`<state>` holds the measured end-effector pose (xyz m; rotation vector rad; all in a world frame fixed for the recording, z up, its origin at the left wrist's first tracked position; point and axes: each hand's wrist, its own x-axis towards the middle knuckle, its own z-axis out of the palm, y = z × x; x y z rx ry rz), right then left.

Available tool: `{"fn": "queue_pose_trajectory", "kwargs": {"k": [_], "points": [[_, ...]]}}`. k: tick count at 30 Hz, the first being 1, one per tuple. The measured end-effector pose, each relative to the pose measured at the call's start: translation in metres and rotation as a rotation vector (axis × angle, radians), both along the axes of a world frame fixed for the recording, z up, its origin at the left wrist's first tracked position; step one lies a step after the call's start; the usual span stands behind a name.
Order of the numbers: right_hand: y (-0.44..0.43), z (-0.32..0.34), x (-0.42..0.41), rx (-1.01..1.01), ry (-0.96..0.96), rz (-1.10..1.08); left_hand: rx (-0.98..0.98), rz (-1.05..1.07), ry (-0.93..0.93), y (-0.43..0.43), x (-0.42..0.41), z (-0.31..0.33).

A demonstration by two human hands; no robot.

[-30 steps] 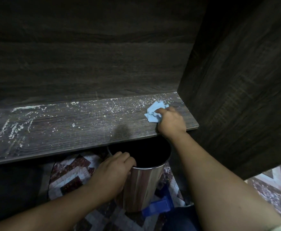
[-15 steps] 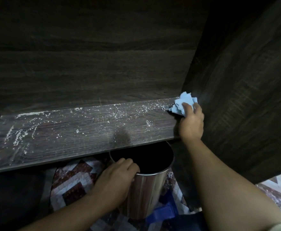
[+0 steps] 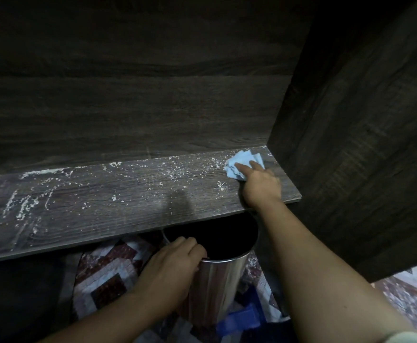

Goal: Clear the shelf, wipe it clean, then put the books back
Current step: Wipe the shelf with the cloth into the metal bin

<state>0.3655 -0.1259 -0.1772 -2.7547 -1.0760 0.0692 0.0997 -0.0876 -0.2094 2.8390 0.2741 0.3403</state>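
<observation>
The dark wooden shelf (image 3: 118, 209) is bare of books and speckled with white dust and crumbs, thickest at its left end. My right hand (image 3: 260, 186) presses a crumpled light blue cloth (image 3: 242, 162) flat on the shelf's far right corner, fingers stretched over it. Below the shelf's front edge stands a shiny metal bin (image 3: 217, 288) with a dark inside. My left hand (image 3: 170, 268) grips its rim, fingers curled over the edge. No books are in view.
A dark wooden side panel (image 3: 365, 144) closes the shelf on the right and a back panel (image 3: 128, 107) stands behind it. The floor has patterned tiles (image 3: 103, 280). A blue object (image 3: 242, 320) lies at the bin's base.
My right hand carried the cloth up against the right side panel, then brought it back down onto the shelf's right corner. My left hand stayed on the bin's rim.
</observation>
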Motion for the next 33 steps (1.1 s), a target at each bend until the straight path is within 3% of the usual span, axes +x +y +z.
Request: {"fn": "queue_pose_trajectory", "kwargs": {"k": [6, 9, 14, 19, 26, 29, 33], "points": [[-0.004, 0.019, -0.021, 0.040, 0.090, 0.145, -0.007, 0.010, 0.025, 0.001, 0.002, 0.002], [-0.011, 0.026, -0.022, 0.186, 0.225, 0.096, -0.004, 0.005, 0.023, 0.002, 0.003, 0.001], [-0.027, 0.020, -0.006, 0.380, -0.010, -0.073, 0.008, -0.008, 0.023, 0.002, 0.003, 0.001], [-0.038, 0.007, -0.005, 0.041, 0.081, -0.072, 0.022, -0.013, 0.030, 0.001, 0.001, 0.004], [-0.020, 0.031, -0.035, -0.101, 0.176, 0.170, 0.039, -0.029, 0.025, 0.001, -0.001, 0.006], [-0.013, 0.050, -0.046, -0.106, 0.227, 0.189, 0.040, -0.033, 0.016, 0.002, -0.002, 0.007], [-0.011, 0.056, -0.043, 0.091, 0.114, 0.146, 0.036, -0.030, 0.011, 0.003, -0.005, 0.006]]}}
